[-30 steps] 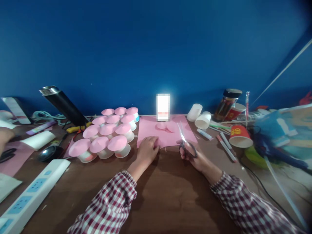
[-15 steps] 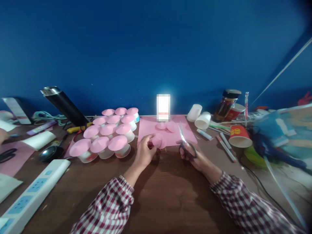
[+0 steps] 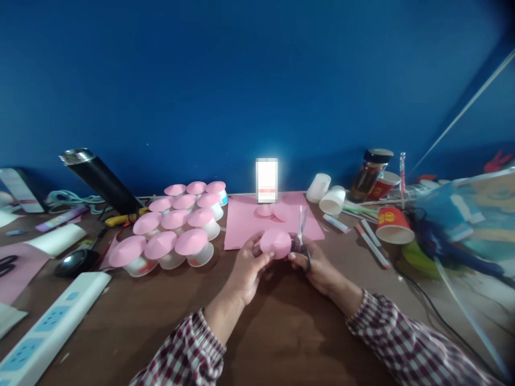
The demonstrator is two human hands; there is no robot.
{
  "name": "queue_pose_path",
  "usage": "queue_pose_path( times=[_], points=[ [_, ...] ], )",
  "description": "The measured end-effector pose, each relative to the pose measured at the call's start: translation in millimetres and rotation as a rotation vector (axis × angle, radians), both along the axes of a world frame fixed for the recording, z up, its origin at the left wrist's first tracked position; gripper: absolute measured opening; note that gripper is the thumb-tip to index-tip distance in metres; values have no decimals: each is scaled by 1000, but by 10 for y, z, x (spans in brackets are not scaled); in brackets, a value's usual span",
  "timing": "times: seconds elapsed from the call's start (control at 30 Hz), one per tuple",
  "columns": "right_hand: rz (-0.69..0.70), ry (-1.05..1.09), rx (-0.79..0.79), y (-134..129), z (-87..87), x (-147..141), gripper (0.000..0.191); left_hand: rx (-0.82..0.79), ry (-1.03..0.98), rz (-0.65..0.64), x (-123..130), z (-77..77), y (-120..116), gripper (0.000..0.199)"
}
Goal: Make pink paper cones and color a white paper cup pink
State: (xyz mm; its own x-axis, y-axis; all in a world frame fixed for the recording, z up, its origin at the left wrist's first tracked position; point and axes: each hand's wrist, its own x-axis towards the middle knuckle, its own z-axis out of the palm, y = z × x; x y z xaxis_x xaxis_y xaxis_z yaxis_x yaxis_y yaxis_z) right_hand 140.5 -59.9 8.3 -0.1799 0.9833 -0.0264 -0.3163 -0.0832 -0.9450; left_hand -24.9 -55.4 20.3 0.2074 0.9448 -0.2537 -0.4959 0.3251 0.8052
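Observation:
A round pink paper disc (image 3: 276, 243) is pinched in my left hand (image 3: 250, 271), its flat face turned up toward me. Beside it, my right hand (image 3: 322, 268) is closed around the handles of a pair of scissors (image 3: 300, 228); the blades point away from me and stand slightly apart. The right fingertips are close to the disc's right edge; I cannot tell whether they touch it. Beyond the hands, more pink discs (image 3: 281, 211) lie on a pink paper sheet (image 3: 241, 222).
Several paper cups with pink cone tops (image 3: 191, 242) stand in rows on the left. White cups (image 3: 333, 200), a red cup (image 3: 396, 225) and markers (image 3: 372, 244) lie to the right. A power strip (image 3: 60, 316), a mouse (image 3: 78, 262) and a black flask (image 3: 102, 179) are far left.
My left hand has lifted the pink disc off the sheet and brought it nearer to me. My right hand has moved left with the scissors, up beside the disc.

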Motion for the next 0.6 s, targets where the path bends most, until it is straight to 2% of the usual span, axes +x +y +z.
queue_pose_path(
  times=[0.17, 0.3, 0.47, 0.6],
  points=[
    [-44, -8, -61, 0, -10, 24, 51, 18, 7, -93, -26, -40, -46, 71],
    [31, -43, -26, -5, -15, 34, 52, 20, -35, -203, -83, -16, -83, 61],
    [164, -144, 62, -21, -40, 7, 59, 6, 100, -179, -95, -26, -65, 60],
    [198, -190, 99, -28, -47, -6, 56, 12, 122, -171, -75, -54, -59, 57]
  ],
)
